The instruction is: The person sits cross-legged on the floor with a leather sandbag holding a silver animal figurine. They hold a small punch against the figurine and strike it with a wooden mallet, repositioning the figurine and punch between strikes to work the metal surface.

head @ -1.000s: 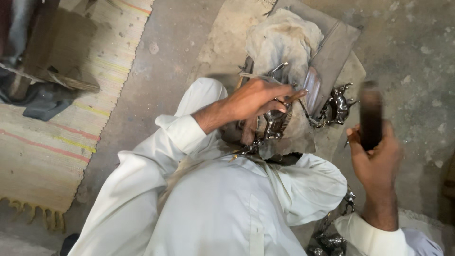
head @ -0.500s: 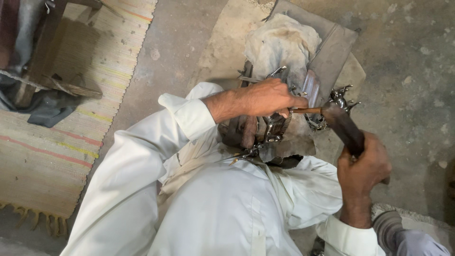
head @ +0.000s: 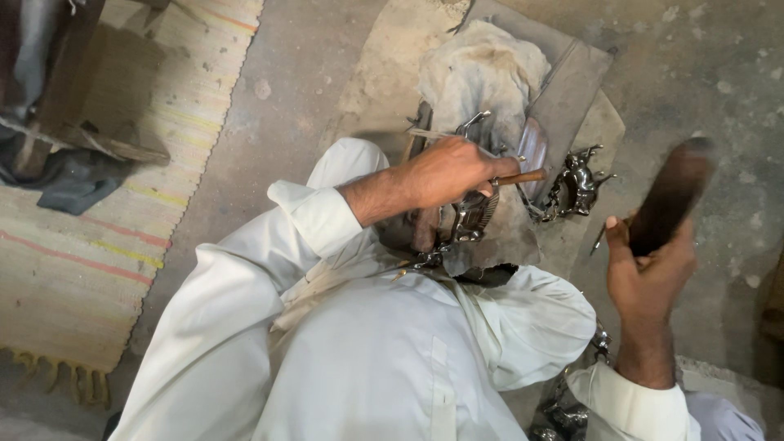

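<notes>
Left hand [head: 445, 171] fingers closed on a wooden-handled tool [head: 516, 176], tip against the metal workpiece [head: 474, 216] just below. Right hand [head: 649, 269] fingers grip a dark mallet [head: 671, 192], raised well apart. Metal animal figurine [head: 576, 181] between them.

A mat [head: 90, 269] lies at the left edge of the floor [head: 719, 57]. A cloth [head: 482, 69] sits at the top, on a flat board [head: 572, 94]. Below it is the left hand [head: 445, 171]. A small metal figure [head: 576, 181] stands right of that hand. The right hand [head: 645, 273] is further right, holding a block [head: 670, 192].
</notes>
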Available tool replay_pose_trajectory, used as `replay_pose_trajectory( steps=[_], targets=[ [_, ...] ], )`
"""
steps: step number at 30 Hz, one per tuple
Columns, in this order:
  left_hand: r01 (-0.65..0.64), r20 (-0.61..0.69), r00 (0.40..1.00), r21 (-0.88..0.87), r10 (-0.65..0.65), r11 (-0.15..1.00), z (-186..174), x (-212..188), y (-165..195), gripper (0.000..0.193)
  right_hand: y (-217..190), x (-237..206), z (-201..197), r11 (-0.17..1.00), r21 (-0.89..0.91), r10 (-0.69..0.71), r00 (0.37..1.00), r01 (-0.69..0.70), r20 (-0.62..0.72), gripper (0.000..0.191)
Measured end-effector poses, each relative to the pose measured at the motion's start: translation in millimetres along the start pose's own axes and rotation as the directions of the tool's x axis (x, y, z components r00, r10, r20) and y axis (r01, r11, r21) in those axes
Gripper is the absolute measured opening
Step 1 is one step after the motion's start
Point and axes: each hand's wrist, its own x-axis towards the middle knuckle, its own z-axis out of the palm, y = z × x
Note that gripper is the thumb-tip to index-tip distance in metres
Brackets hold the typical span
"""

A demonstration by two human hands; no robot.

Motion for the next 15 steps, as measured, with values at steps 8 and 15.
replay_pose_trajectory(
  steps=[8, 15],
  targets=[
    [0.174, -0.393, 0.871, -0.311, -0.293, 0.934, 19, -44, 8, 0.043, -23, 21, -3, 0.679, -0.655, -0.188, 0.941, 0.331, 0.281, 0.031],
    [0.162, -0.454, 0.827, -0.369, -0.33, 0.915, 33, -59, 8, 0.038, -56, 34, 32, 0.838, -0.392, -0.421, 0.907, 0.379, -0.025, 0.03]
  ],
)
